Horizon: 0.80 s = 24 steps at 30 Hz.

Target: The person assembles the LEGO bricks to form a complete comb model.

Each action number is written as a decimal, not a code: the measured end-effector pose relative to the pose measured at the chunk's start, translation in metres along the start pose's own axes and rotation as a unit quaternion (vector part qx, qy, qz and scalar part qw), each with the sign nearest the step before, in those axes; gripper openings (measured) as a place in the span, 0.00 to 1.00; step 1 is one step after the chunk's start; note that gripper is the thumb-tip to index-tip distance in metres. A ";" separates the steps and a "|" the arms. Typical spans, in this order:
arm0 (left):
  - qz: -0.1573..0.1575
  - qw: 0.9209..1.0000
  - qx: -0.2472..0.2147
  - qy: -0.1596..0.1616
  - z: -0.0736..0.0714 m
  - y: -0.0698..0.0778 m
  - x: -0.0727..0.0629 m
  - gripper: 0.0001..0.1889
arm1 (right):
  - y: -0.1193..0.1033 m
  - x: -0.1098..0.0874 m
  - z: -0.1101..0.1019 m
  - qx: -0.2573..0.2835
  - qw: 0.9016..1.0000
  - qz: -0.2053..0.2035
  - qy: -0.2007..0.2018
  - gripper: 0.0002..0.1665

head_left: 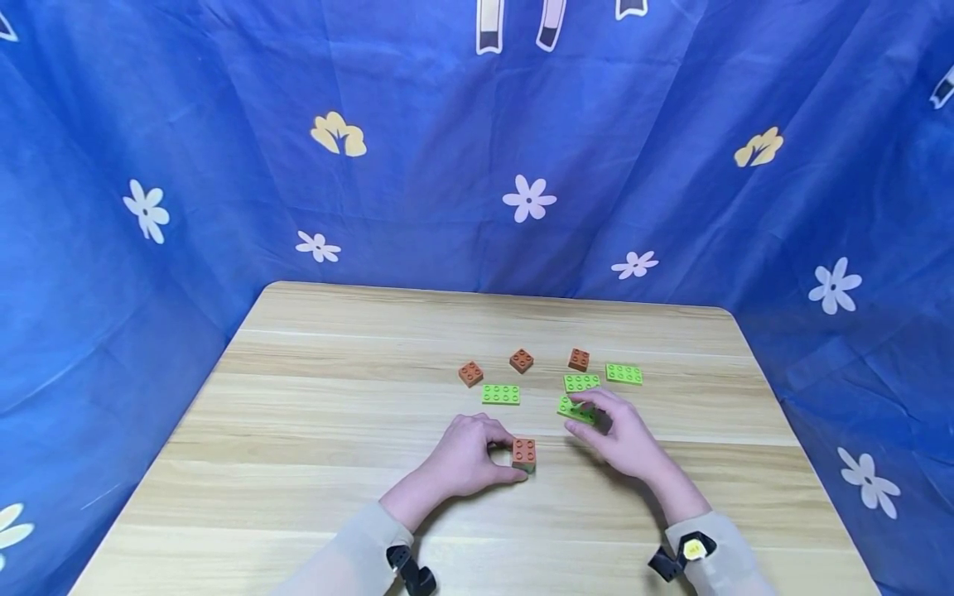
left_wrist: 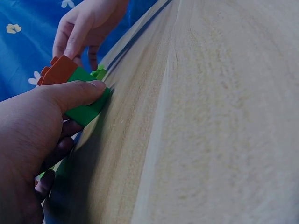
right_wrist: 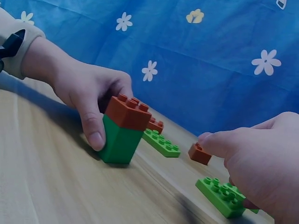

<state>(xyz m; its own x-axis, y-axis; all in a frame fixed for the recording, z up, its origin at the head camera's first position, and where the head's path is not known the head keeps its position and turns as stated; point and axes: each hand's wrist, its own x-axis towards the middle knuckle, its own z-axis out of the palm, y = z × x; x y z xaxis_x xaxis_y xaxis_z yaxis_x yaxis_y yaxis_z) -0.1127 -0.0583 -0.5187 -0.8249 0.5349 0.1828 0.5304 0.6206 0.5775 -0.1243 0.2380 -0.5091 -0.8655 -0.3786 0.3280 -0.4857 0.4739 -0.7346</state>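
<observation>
Head, left grip: your left hand [head_left: 469, 455] holds the stack [head_left: 524, 452] between thumb and fingers, spread just to its width.
Head, right grip: your right hand [head_left: 624, 436] is bent over the near green block [head_left: 568, 408]; you cannot tell whether it pinches or only touches.
Head, block vs stack: the block lies beyond the stack and to its right, apart from it; your right hand is nearer. Long axis left to right, right end angled slightly toward you.
Head, table: three brown bricks [head_left: 522, 361] and three other green blocks [head_left: 501, 395] lie farther back on the wooden table [head_left: 335, 397].
Left wrist, stack: your thumb lies along the dark green lower part [left_wrist: 96, 107]; brown top [left_wrist: 60, 71].
Right wrist, studs: stack upright, studs up; near green block flat, studs up.
Writing: no brand or label legible; the blue cloth [right_wrist: 177, 60] shows printed flowers.
</observation>
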 end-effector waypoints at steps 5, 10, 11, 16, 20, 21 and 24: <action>0.001 1.000 0.005 0.001 0.001 -0.001 0.000 0.23 | 0.008 0.001 -0.001 -0.015 1.000 -0.007 0.007 0.26; 0.003 1.000 0.006 0.002 0.001 -0.001 0.000 0.23 | 0.013 0.000 -0.002 -0.023 1.000 -0.005 0.013 0.26; 0.004 1.000 0.006 0.002 0.001 -0.001 0.000 0.22 | 0.015 0.000 -0.003 -0.025 1.000 -0.002 0.014 0.26; 0.008 1.000 0.008 0.005 0.003 -0.003 0.001 0.22 | 0.022 -0.001 -0.004 -0.047 0.999 0.010 0.015 0.25; 0.008 1.000 0.007 0.006 0.002 -0.003 0.001 0.22 | 0.024 -0.001 -0.004 -0.060 0.998 0.016 0.014 0.25; 0.008 1.000 0.007 0.006 0.002 -0.002 0.001 0.22 | 0.025 -0.001 -0.003 -0.063 0.998 0.016 0.014 0.25; 0.008 1.000 0.007 0.006 0.002 -0.003 0.001 0.22 | 0.028 -0.001 -0.003 -0.071 0.997 0.025 0.013 0.26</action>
<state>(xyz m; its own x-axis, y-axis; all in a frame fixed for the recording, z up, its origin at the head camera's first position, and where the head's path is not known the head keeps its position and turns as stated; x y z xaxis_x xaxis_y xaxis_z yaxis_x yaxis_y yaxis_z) -0.1142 -0.0585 -0.5217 -0.8191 0.5373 0.2009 0.5453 0.6203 0.5639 -0.1371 0.2537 -0.5284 -0.8908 -0.3323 0.3099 -0.4532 0.5993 -0.6599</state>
